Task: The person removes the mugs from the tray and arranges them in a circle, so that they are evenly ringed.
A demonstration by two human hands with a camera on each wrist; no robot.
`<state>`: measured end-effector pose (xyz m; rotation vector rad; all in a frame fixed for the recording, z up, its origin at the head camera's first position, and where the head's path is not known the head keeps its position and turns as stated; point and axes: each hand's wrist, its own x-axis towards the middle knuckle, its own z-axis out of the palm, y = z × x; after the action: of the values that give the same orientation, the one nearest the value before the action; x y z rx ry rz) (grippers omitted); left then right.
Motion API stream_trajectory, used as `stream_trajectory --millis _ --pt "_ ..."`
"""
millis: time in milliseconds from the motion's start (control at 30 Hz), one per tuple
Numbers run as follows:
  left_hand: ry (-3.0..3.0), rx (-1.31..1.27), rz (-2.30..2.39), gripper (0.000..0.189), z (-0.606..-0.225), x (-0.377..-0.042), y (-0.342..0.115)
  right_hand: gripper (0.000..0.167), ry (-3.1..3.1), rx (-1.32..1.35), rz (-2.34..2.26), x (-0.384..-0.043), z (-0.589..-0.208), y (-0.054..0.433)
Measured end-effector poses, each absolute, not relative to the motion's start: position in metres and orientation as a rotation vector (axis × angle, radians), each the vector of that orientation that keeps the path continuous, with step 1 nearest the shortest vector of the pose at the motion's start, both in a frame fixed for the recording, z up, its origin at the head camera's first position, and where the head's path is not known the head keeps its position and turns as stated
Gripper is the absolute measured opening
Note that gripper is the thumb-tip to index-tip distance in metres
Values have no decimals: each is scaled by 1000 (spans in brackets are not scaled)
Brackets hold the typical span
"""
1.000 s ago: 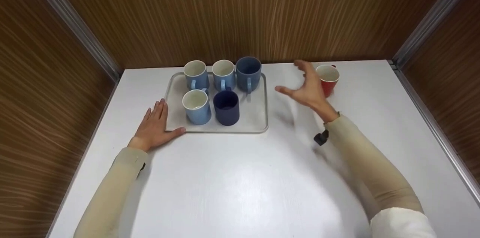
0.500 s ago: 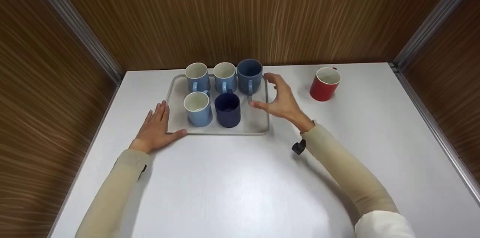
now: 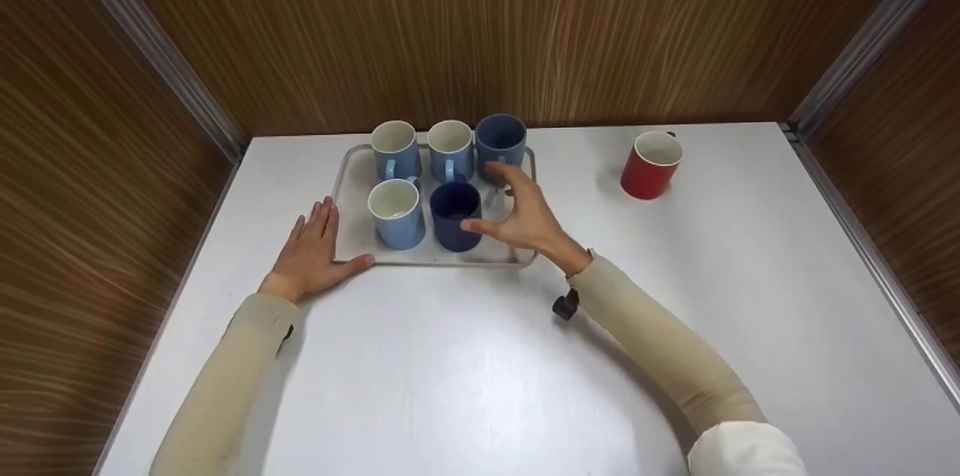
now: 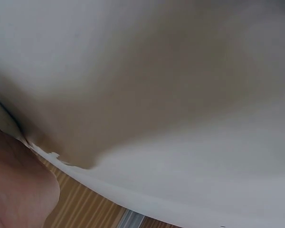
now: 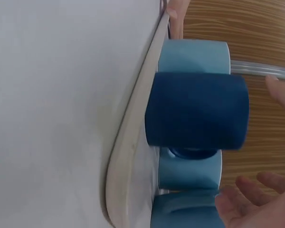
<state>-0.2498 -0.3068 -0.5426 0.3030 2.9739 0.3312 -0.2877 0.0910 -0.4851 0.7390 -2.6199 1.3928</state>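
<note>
Right hand (image 3: 521,217) arched beside the navy mug (image 3: 448,230)

The navy mug stands upright on the tray (image 3: 356,217), front row, its long axis vertical and its handle turned towards the rear wall (image 3: 480,34). It lies left of the right hand's palm, and seemingly a little lower than the thumb; that hand is clearly the nearer one. Its thumb and fingers are spread apart, gripping nothing: the thumb crosses the mug's right side in the head view, but the right wrist view shows a gap. Whether the fingers touch the slate-blue mug (image 3: 484,154) behind, I cannot tell. The left hand (image 3: 309,258) lies flat at the tray's front left corner, thumb outstretched
</note>
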Motion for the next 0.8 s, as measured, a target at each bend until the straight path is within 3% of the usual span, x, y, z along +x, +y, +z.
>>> stream_trajectory --millis 800 --pt "2960 296 347 131 -546 -253 -309 101 -2674 680 1539 -290 -515 54"
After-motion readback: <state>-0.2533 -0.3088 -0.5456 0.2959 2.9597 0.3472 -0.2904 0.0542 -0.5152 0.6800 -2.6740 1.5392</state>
